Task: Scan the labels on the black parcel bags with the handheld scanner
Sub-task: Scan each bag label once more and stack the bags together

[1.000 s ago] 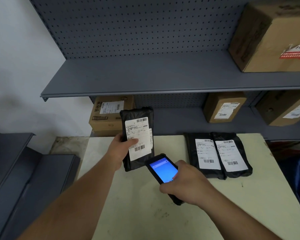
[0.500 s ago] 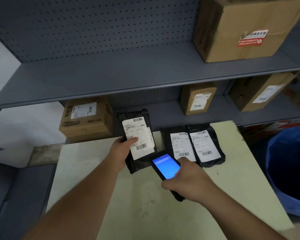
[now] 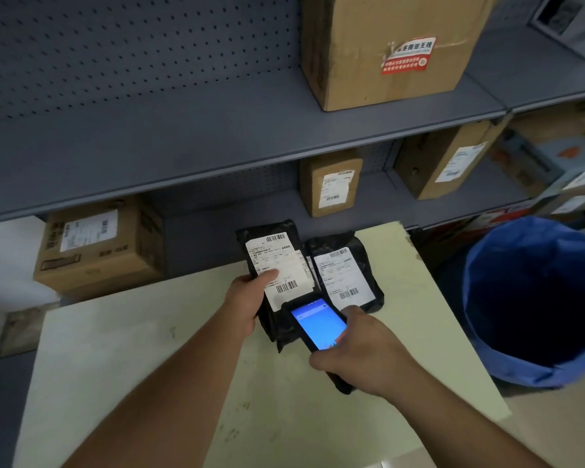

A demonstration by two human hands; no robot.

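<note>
My left hand holds a black parcel bag upright above the table, thumb pressed on its white label with barcodes. My right hand grips the black handheld scanner, its blue screen lit, its top end just under the label's lower barcode. Another black parcel bag with a white label lies flat on the table behind the scanner; the held bag covers its left side and whatever lies beside it.
The pale table stands against grey metal shelving holding several cardboard boxes. A large box sits on the upper shelf. A blue-lined bin stands to the table's right.
The view has swung to the right, bringing the blue bin into sight. The held bag now overlaps the bags lying on the table. The scanner stays just under the label.
</note>
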